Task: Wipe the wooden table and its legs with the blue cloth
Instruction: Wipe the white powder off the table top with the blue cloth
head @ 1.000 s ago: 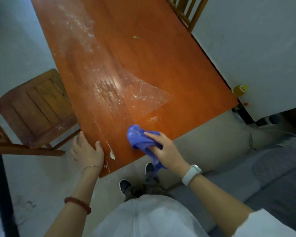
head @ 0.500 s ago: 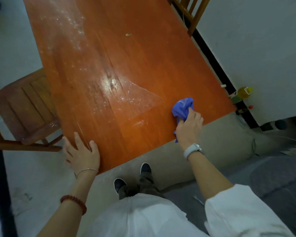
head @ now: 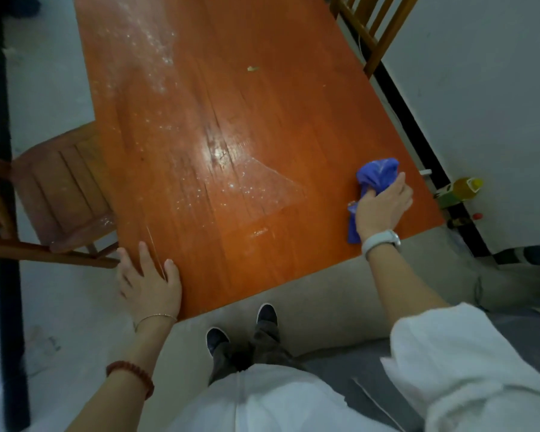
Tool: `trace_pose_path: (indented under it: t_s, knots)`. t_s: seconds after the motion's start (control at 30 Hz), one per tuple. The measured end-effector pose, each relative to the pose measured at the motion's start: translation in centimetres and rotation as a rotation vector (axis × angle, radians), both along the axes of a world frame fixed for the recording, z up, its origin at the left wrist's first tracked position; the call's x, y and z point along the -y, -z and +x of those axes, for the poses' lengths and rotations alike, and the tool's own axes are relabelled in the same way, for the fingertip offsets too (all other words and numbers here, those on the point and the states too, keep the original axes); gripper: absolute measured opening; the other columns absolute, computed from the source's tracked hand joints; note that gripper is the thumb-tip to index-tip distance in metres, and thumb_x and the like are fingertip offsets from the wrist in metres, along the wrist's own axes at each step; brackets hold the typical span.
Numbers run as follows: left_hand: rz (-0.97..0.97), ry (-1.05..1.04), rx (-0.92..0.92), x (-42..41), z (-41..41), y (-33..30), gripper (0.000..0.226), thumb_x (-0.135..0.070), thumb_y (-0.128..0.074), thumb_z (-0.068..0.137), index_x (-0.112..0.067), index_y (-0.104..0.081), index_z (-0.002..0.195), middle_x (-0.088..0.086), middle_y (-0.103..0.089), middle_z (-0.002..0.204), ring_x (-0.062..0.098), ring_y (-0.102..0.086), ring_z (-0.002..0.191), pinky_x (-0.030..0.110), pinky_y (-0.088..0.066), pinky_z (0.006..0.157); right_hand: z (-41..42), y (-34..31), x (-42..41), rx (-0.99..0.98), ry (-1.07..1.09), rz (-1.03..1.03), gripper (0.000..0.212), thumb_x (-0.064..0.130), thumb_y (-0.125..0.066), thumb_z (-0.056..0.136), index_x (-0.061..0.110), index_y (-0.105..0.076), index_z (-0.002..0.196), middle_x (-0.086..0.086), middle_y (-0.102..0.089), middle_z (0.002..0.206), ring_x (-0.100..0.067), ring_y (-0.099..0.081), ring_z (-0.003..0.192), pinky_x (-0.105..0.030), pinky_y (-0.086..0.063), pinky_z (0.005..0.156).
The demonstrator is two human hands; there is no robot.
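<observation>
So your right hand (head: 382, 207) is gripping the blue cloth (head: 376, 174), bunched up under the fingers and pressed onto the wooden table (head: 293, 120) near its right edge, close to the near corner. A tail of the cloth is hanging out past your wrist toward the table's near edge. Your left hand (head: 150, 282) is lying flat and relaxed on the near-left corner, fingers spread, holding nothing, looks like you're bracing yourself.

Progress-wise, I'd say you're only getting started. The strip nearest you is looking clean and glossy, with one small wet-looking smear. Past that, the middle of the top is showing a hazy patch with white specks (head: 231, 182), and there's a dusty streak (head: 150, 42) running toward the far-left end. A little crumb (head: 252, 68) is sitting further up too. So most of the top is still waiting, and the legs aren't visible from here at all, so can't tell on those; they're probably untouched.

Wooden chair (head: 60, 188) is sitting just beside the left edge.
</observation>
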State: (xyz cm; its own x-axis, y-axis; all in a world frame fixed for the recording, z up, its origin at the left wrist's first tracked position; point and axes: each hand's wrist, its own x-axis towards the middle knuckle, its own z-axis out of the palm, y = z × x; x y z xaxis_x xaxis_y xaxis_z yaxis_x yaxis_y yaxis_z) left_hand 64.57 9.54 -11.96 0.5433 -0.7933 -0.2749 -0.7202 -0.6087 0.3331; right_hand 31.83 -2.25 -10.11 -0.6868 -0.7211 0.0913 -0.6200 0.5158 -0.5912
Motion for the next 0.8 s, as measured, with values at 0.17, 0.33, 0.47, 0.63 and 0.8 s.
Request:
trace_pose_path:
  t_s: [0.17, 0.33, 0.47, 0.63, 0.8]
  knots:
    - [0.002, -0.004, 0.022, -0.2, 0.1, 0.1, 0.058, -0.034, -0.039, 0.094, -0.016, -0.017, 0.145, 0.014, -0.004, 0.154, 0.037, -0.010, 0.138, 0.052, -0.011, 0.111, 7.6, 1.5, -3.0, -0.035, -0.500, 0.011, 0.044, 0.004, -0.053, 0.072, -0.004, -0.052, 0.115, -0.023, -0.054, 0.109, -0.039, -0.049, 0.099, -0.046, -0.034, 0.091]
    - [-0.001, -0.003, 0.019, -0.1, -0.1, -0.2, 0.058, -0.033, -0.040, 0.094, -0.016, -0.020, 0.145, 0.014, -0.005, 0.154, 0.037, -0.011, 0.138, 0.053, -0.013, 0.111, 12.3, 0.6, -7.3, 0.255, -0.934, -0.063, 0.050, 0.003, -0.039, 0.071, 0.001, -0.056, 0.118, -0.018, -0.055, 0.106, -0.030, -0.047, 0.093, -0.033, -0.040, 0.081]
    - [-0.003, -0.013, 0.025, -0.2, -0.2, -0.2, 0.058, -0.034, -0.040, 0.094, -0.017, -0.020, 0.145, 0.014, -0.006, 0.154, 0.038, -0.012, 0.137, 0.053, -0.013, 0.111, 6.4, -1.3, -3.2, 0.156, -0.482, -0.194, 0.047, -0.005, -0.047, 0.075, 0.000, -0.053, 0.122, -0.018, -0.054, 0.112, -0.022, -0.043, 0.098, -0.020, -0.028, 0.088]
    - [-0.002, -0.066, 0.009, 0.2, -0.7, -0.5, 0.056, -0.031, -0.041, 0.093, -0.017, -0.021, 0.144, 0.013, -0.006, 0.154, 0.034, -0.007, 0.140, 0.054, -0.008, 0.111, 0.3, -2.5, 0.9, 0.386, -0.159, -0.179, 0.032, 0.005, -0.045, 0.091, 0.002, -0.051, 0.122, -0.011, -0.055, 0.118, -0.022, -0.050, 0.109, -0.023, -0.038, 0.093]
    - [-0.148, -0.050, -0.011, 2.4, -4.0, -3.1, 0.053, -0.022, -0.050, 0.089, -0.013, -0.032, 0.139, 0.014, -0.017, 0.151, 0.031, -0.009, 0.141, 0.055, -0.007, 0.110, -0.1, -3.2, -0.8, 0.633, -0.243, -0.176, 0.007, 0.006, -0.048, 0.092, 0.010, -0.052, 0.095, 0.004, -0.054, 0.076, 0.003, -0.052, 0.066, -0.017, -0.042, 0.065]
